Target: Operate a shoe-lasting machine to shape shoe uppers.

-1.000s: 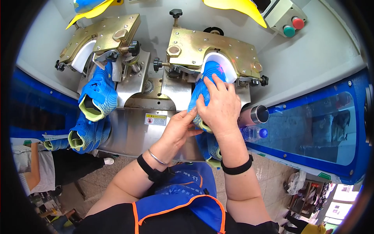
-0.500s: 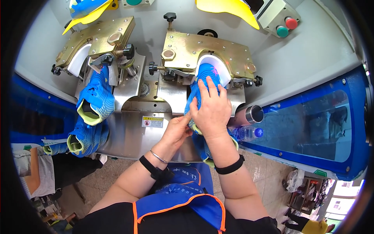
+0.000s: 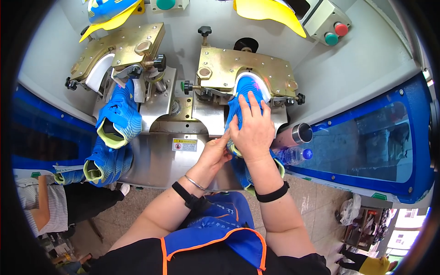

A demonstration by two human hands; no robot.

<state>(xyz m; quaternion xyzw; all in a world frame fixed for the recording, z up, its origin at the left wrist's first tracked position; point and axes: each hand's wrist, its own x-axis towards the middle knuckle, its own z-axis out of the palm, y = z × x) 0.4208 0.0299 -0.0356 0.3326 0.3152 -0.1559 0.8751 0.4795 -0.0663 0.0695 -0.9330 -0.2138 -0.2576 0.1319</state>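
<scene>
A blue shoe upper (image 3: 248, 87) with dark wavy lines and a pink mark has its toe under the right brass clamp plate (image 3: 270, 64), inside a curved white pad (image 3: 265, 93). Across its top lies my right hand (image 3: 255, 133), fingers spread along the upper and thumb bent down its left side. Beside that thumb, my left hand (image 3: 216, 153) pinches the upper's near left edge; the gripped spot is partly covered. On the left, another blue upper (image 3: 120, 114) with a lime lining sits toe-in at the second brass clamp (image 3: 96, 57).
More blue uppers (image 3: 110, 160) hang below the left station. At right stand a pink tumbler (image 3: 286, 137) and a plastic bottle (image 3: 293, 156). A control box (image 3: 321, 25) carries red and green buttons. Blue-framed window panels flank the machine. A person in stripes (image 3: 27, 201) is at far left.
The whole scene has shifted slightly right and down in the picture. My hands keep their places on the upper, whose toe looks a little deeper under the right clamp.
</scene>
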